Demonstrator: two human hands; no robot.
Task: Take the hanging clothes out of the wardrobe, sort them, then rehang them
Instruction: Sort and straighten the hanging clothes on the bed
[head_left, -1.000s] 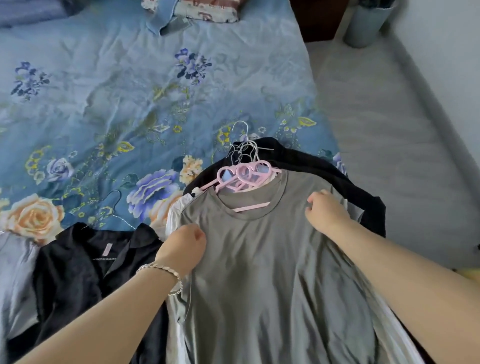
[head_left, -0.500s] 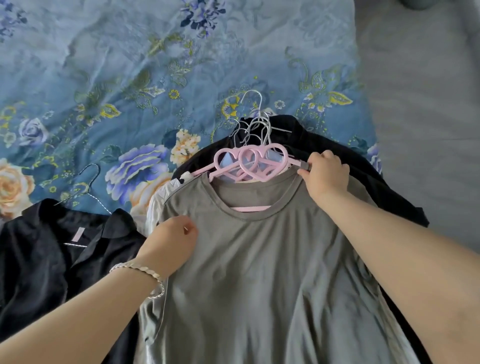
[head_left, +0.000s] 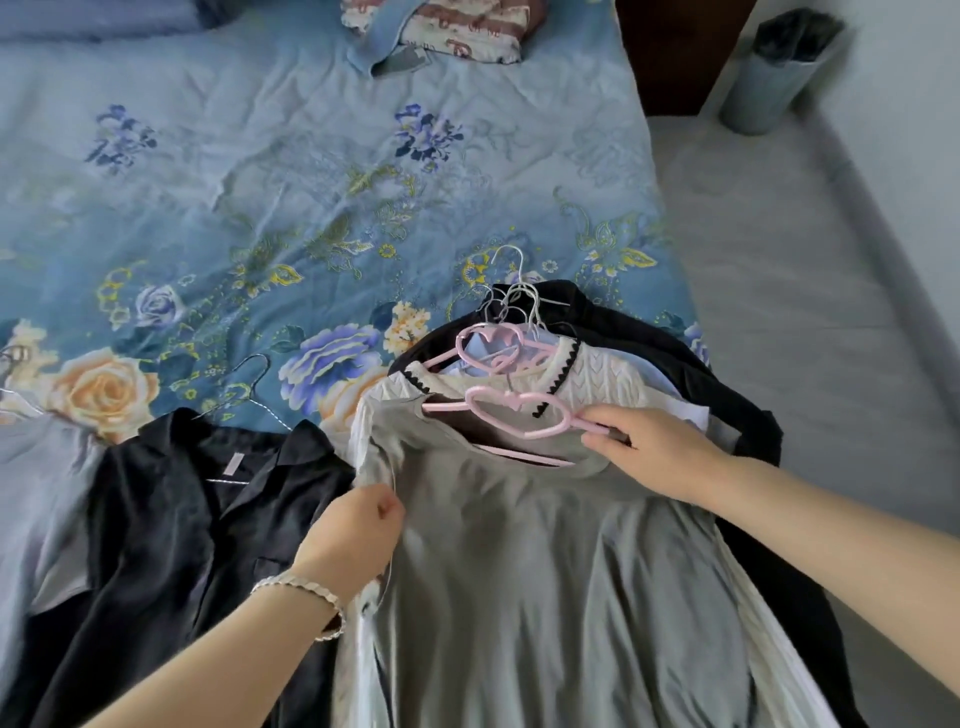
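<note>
A bed under a blue sheet printed with roses and leaves fills most of the view, with grey floor along its right edge. A grey T-shirt lies on top of a pile of clothes at the near right corner of the bed, its hem running out of view at the near edge. Just left of it a black shirt lies flat with its collar open, touching the T-shirt's side. Beneath the T-shirt are a black garment and a white knit top edged in black trim. A pale grey garment lies at the left edge. Folded patterned cloth sits at the far edge, and a grey bin stands on the floor beyond the far right corner.

The right hand has its fingers closed round the right arm of a pink hanger with a heart-shaped top, whose lower bar sits inside the T-shirt's neck. The left hand pinches the T-shirt's cloth at the left shoulder. A second pink hanger lies above the knit top beneath a cluster of metal hooks. A wire hanger sticks out of the black shirt's collar.

A small pink label is sewn inside that collar; its writing is too small to read. A silver bracelet circles the left wrist.
</note>
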